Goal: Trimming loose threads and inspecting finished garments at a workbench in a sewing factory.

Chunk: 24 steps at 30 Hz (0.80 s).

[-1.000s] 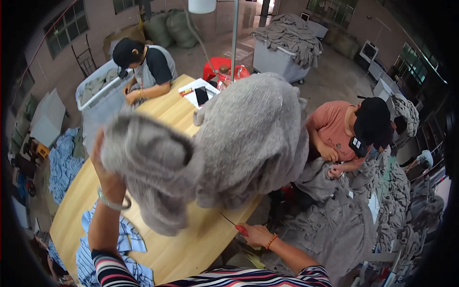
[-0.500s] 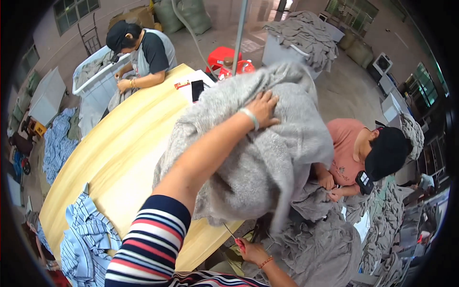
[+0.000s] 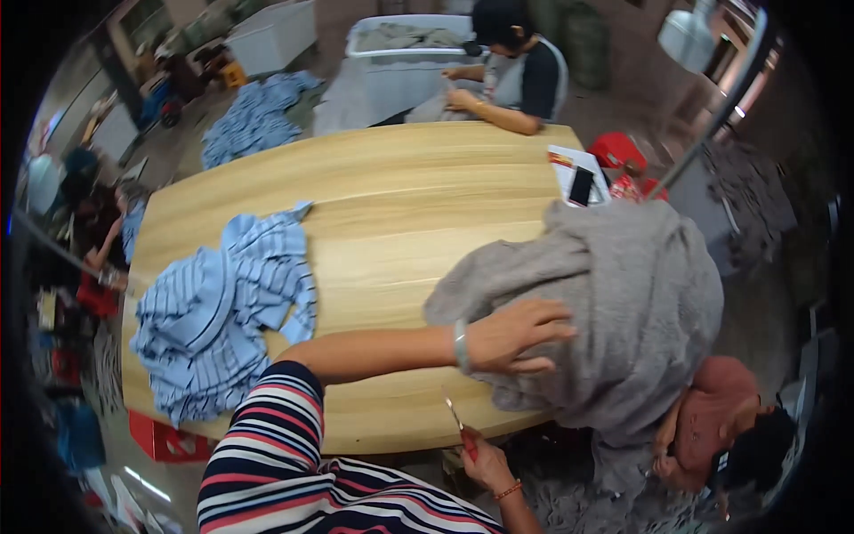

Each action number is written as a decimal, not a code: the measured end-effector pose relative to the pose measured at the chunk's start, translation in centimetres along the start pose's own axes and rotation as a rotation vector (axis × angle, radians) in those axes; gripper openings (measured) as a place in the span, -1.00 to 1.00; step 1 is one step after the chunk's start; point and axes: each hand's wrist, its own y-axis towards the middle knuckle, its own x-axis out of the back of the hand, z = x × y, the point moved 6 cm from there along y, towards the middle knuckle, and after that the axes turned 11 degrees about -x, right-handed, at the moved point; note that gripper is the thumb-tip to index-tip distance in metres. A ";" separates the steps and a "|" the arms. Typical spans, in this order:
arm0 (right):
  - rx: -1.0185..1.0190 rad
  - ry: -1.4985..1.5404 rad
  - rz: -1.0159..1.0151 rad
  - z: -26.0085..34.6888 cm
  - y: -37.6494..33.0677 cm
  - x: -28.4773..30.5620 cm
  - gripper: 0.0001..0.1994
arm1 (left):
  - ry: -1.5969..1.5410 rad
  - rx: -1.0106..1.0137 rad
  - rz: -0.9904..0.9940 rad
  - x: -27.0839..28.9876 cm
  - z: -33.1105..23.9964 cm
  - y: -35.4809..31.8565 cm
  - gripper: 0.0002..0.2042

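Observation:
My left hand (image 3: 520, 336), with a pale bangle at the wrist, lies on the near left side of a big heap of grey fleecy fabric (image 3: 636, 294). Its fingers are spread and grip nothing that I can see. In my right hand (image 3: 489, 465), below the table's near edge, are small red-handled scissors (image 3: 468, 440), closed in the fingers. Their thin metal blade points up and away over the table edge. The grey heap covers the right end of the table and hangs over its edge.
The wooden table (image 3: 382, 200) carries blue striped garments (image 3: 209, 311) at left and a phone (image 3: 581, 186) on white paper. One co-worker (image 3: 520, 76) handles grey cloth across the table, by a white bin (image 3: 409, 62). Another person (image 3: 725, 418) sits at lower right.
My view has turned left, so more of the table and the striped garments show. The raised grey fabric has settled into a lower heap. My left hand now rests at its near left side.

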 end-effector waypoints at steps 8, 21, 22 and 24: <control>0.261 0.516 0.066 18.9 4.0 -5.9 -0.56 | -0.359 1.045 -0.274 5.7 -14.7 -33.8 -0.38; 0.673 0.888 0.478 49.7 -2.5 -24.4 -0.42 | -0.262 0.982 -1.179 20.9 -31.4 -44.5 -0.63; 0.677 0.873 0.499 50.2 -2.9 -25.0 -0.42 | -0.237 1.017 -1.085 21.7 -32.2 -44.4 -0.65; 0.787 0.712 0.489 50.9 -4.1 -25.9 -0.35 | -0.021 1.053 -1.087 21.7 -32.9 -46.4 -0.69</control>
